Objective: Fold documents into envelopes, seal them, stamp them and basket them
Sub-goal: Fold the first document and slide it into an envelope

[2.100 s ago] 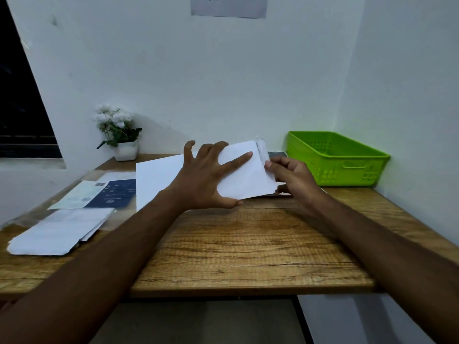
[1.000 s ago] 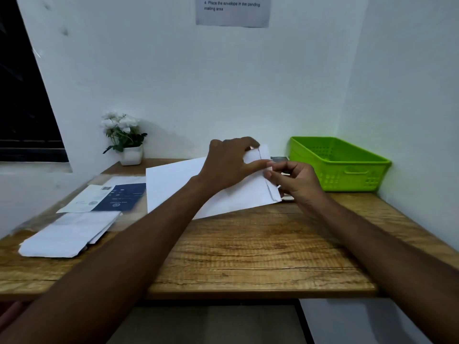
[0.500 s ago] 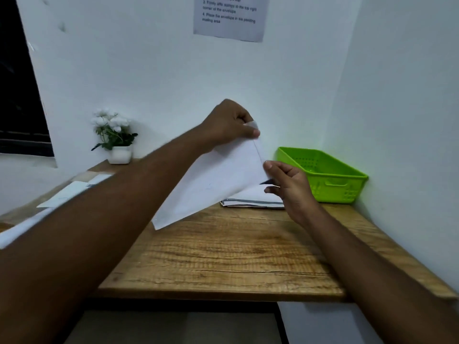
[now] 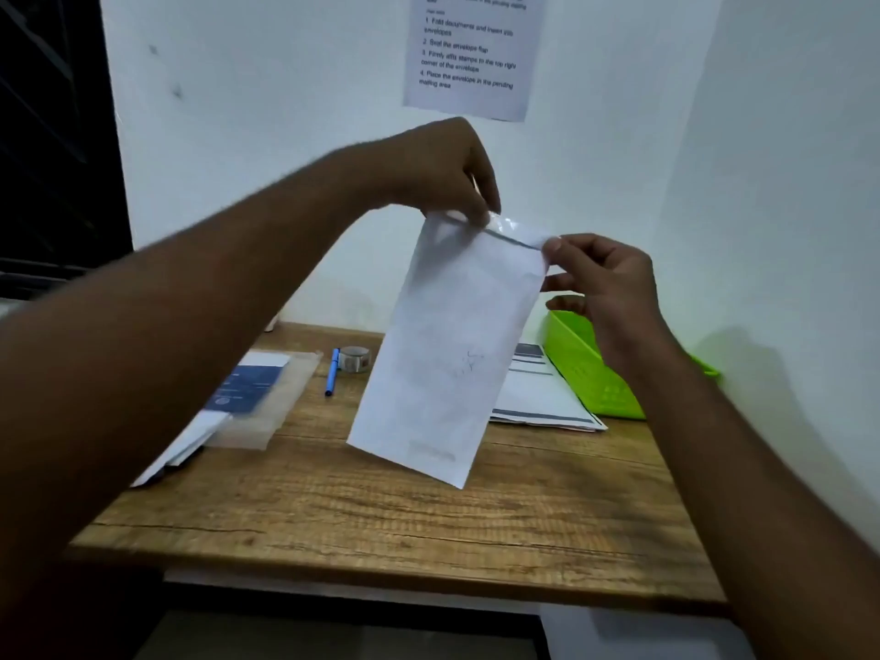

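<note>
White envelope [image 4: 447, 354] hangs below both hands' grip at top edge.

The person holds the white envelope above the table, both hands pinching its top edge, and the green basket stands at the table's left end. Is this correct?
Only the side is wrong: in the head view the green basket stands at the right end of the table. The left hand and right hand do pinch the top edge of the white envelope above it.
</note>
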